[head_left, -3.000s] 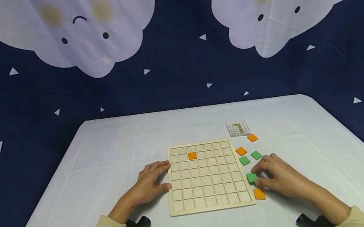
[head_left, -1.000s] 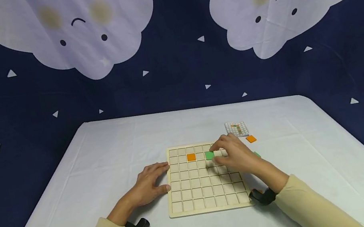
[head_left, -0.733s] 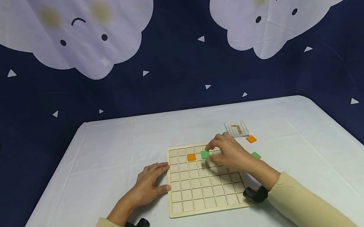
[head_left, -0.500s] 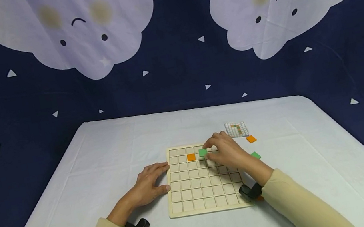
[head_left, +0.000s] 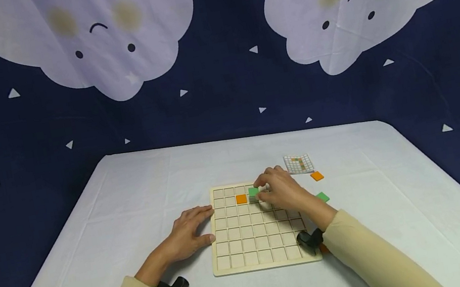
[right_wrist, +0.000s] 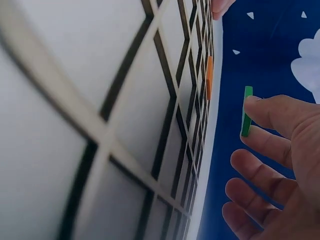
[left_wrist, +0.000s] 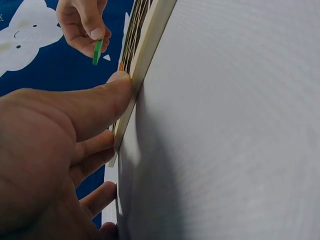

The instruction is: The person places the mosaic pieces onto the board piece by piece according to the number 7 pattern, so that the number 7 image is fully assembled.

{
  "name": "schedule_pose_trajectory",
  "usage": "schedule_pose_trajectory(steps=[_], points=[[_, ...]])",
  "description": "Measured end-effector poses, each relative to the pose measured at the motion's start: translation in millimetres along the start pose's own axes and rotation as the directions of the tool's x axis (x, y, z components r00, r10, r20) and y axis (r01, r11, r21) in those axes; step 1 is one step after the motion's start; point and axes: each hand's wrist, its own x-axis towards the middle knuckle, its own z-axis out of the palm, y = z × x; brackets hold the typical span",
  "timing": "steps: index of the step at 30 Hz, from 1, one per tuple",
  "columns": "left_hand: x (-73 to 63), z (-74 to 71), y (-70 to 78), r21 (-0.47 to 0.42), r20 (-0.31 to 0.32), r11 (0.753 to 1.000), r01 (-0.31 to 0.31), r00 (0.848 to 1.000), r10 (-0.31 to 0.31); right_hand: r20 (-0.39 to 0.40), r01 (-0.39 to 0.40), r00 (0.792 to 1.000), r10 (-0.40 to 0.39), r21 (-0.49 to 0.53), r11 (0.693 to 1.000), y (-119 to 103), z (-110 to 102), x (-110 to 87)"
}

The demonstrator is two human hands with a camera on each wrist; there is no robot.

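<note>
My right hand (head_left: 281,189) pinches a green square tile (right_wrist: 247,111) between thumb and index finger, the other fingers loosely bent. The tile is held above the wooden grid board (head_left: 248,245), just right of an orange tile (head_left: 241,199) lying in a cell of the second row from the far edge. In the right wrist view a gap shows between green tile and board. My left hand (head_left: 188,233) rests at the board's left edge, fingers extended; in the left wrist view the thumb (left_wrist: 107,102) touches the board's rim.
Right of the board lie an orange tile (head_left: 317,176), a green tile (head_left: 322,197) and another orange tile (head_left: 324,248) partly hidden by the right forearm. A small card (head_left: 299,164) printed with a coloured grid lies behind them. A white cloth (head_left: 148,178) covers the table.
My right hand has gone from the tiles right of the board to above its far rows, carrying a green tile leftward toward the orange one. The left hand has stayed at the board's edge.
</note>
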Motion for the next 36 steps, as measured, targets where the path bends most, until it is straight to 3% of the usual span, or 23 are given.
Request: schedule_pose_trajectory(steps=[29, 36], points=[[-0.3, 0.5, -0.6, 0.000, -0.010, 1.000, -0.005, 1.000, 0.005, 0.061, -0.021, 0.998, 0.024, -0.057, 0.998, 4, 10, 15.0], [-1.0, 1.3, -1.5, -0.021, -0.035, 0.999, -0.042, 0.999, 0.041, 0.087, -0.024, 0.996, 0.028, -0.049, 0.998, 6, 12, 14.5]])
